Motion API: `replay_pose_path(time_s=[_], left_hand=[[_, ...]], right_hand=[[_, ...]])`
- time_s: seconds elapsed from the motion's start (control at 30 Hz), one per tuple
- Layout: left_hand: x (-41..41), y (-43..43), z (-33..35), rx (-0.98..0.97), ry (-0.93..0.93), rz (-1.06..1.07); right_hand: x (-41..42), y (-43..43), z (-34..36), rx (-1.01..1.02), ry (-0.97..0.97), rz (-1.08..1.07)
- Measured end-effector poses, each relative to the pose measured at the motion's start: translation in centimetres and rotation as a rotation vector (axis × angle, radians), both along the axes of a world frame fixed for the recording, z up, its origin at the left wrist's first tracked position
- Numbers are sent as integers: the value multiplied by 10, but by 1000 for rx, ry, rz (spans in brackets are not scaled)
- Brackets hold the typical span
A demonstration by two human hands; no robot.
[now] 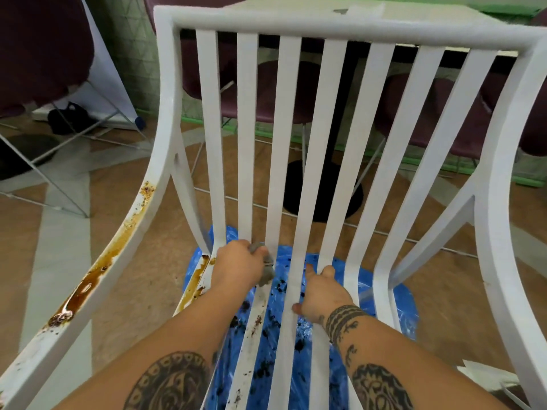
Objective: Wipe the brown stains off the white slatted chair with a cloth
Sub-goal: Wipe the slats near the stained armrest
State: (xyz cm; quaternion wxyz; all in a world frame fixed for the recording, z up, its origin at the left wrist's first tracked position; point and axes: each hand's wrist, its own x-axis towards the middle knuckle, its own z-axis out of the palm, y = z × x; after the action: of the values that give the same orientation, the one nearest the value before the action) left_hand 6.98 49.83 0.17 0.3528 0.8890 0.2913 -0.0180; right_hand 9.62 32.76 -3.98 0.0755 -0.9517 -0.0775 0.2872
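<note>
While the white chair (325,28) stands on the floor over a blue plastic sheet (399,309), my left hand (236,267) grips a grey cloth (267,273). The fingers are curled round it, and it is pressed to the slats low at the seat's back bend, left of centre. My right hand (322,294) holds a middle slat (350,173), fingers hooked over it. Brown stains (100,267) run thick along the chair's left side rail, with more on the leftmost slat beside my left hand. Dark specks dot the slat below the cloth and the sheet.
</note>
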Motion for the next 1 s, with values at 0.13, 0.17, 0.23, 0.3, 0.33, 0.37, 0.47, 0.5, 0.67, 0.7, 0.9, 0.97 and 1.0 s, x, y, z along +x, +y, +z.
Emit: replay_pose_path(time_s=[0.13,0.17,0.23,0.3,0.33,0.37,0.47,0.5,0.67,0.7,0.9,0.97,1.0], left_hand=[[-26,9,-3,-479,-76,161],[-33,10,-4,-616,-84,193],[-45,9,-5,-845,-109,223],[-57,7,3,-1049,-161,223],[-61,5,6,-1139,-179,214],[-65,4,10,-1204,-190,198],[-74,0,18,-1242,-190,118],[-77,1,20,-1221,-188,99],[-85,9,29,-1073,-231,167],[-87,10,30,-1076,-243,175],[-94,-4,29,-611,-273,232],[-97,-10,28,-561,-264,157],[-99,-13,28,-593,-245,109]], right_hand=[[-21,-4,9,12,-101,-57],[-29,-4,11,33,-160,-66],[-41,-1,15,204,-282,-135],[-49,9,25,612,-215,-367],[-53,16,34,841,-85,-505],[-57,23,43,1016,73,-619],[-65,32,64,1184,299,-681],[-66,33,68,1202,272,-681],[-65,29,79,1312,260,-751],[-67,28,80,1344,301,-770],[-81,28,77,1484,425,-905],[-85,26,72,1506,437,-920],[-87,24,70,1523,444,-919]])
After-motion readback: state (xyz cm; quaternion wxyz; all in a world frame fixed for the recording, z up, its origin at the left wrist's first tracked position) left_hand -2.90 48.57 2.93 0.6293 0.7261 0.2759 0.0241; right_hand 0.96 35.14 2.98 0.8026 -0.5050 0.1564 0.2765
